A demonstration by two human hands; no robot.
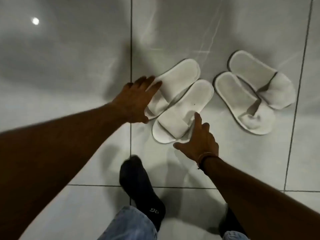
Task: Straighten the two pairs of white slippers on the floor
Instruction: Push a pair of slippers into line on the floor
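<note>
Two pairs of white slippers lie on a glossy grey tiled floor. The left pair (180, 99) lies slanted, heels up to the right, toes toward me, one slipper overlapping the other. The right pair (254, 90) slants the other way, heels up to the left, also overlapping. My left hand (135, 99) is spread flat against the left edge of the left pair's far slipper. My right hand (199, 137) has fingers apart, its forefinger touching the right edge of the near slipper's strap. Neither hand grips anything.
My foot in a black sock (140, 186) stands on the tiles just below the left pair, with blue jeans (131, 224) at the bottom edge. Dark grout lines (131, 40) cross the floor. A ceiling light reflects (35, 21) at the top left.
</note>
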